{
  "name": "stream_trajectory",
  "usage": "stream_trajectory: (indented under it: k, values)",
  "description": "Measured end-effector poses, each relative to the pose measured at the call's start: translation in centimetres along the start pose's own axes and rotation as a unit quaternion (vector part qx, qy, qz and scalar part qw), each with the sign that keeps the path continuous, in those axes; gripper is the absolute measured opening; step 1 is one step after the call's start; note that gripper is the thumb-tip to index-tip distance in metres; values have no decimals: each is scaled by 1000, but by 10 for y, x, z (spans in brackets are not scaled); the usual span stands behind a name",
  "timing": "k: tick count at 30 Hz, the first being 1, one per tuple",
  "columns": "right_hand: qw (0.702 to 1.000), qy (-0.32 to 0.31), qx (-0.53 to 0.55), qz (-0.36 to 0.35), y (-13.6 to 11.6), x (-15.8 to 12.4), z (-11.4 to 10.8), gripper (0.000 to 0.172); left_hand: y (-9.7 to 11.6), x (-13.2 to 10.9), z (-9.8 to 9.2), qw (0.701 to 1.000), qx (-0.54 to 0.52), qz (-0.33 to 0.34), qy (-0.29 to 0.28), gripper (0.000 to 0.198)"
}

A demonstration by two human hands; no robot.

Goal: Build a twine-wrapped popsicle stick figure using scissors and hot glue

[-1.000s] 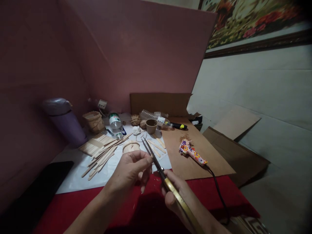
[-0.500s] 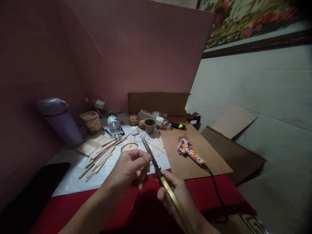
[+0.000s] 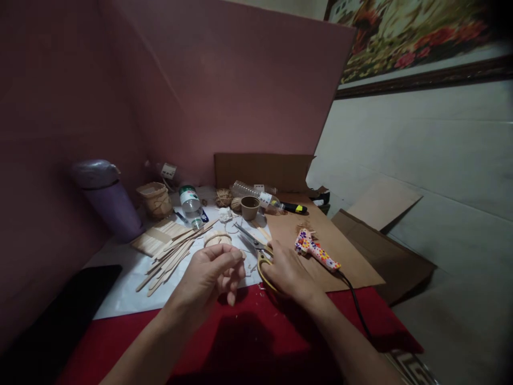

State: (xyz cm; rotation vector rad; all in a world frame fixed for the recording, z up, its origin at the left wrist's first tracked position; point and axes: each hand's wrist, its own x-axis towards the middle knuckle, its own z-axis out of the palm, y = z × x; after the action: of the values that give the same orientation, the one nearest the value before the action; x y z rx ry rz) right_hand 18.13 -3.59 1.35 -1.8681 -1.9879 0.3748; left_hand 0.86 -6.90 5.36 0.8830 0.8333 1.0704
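We've got the gold-handled scissors (image 3: 257,245) mid-frame in our right hand (image 3: 285,268); our left hand (image 3: 219,268) is pinched narrow, can't tell if on anything. Containers: the brown cup (image 3: 250,212) at center and tan pot (image 3: 155,205) left of center stand upright, but we can't make out their contents.

1. We have the paper sheet (image 3: 124,294) on the left of the cloth (image 3: 248,342), the cardboard sheet (image 3: 352,272) on its right.
2. Left of the left hand (image 3: 216,270), we see loose sticks (image 3: 172,262) on the paper; behind them, the basket (image 3: 154,202), with the tumbler (image 3: 112,206) farther left.
3. Right of the basket, we find the bottle (image 3: 189,203), then the cup (image 3: 250,208).
4. We see the scissors (image 3: 256,243) at the right hand (image 3: 286,270), left of the glue gun (image 3: 316,251) on the cardboard.
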Motion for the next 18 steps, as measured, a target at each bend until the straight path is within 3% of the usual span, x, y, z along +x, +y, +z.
stream_trajectory:
  k: [7, 13, 14, 15, 18]
  values:
    - [995, 9, -100, -21, -18, 15, 14, 24, 1, -10, -7, 999, -32, -8, -3, 21]
    - [991, 64, -85, -81, -29, -9, -9, 23, -4, -20, -17, 998, -57, -24, 1, 22]
    - [989, 77, -51, -113, -31, -16, -13, 23, -6, -22, -18, 998, -60, -25, 3, 21]
    - [975, 88, 71, -190, -34, -23, -17, 21, -8, -23, -19, 998, -61, -26, 1, 21]
    - [895, 39, 312, -317, -39, -40, -20, 19, -14, -25, -20, 998, -57, -36, -19, 22]
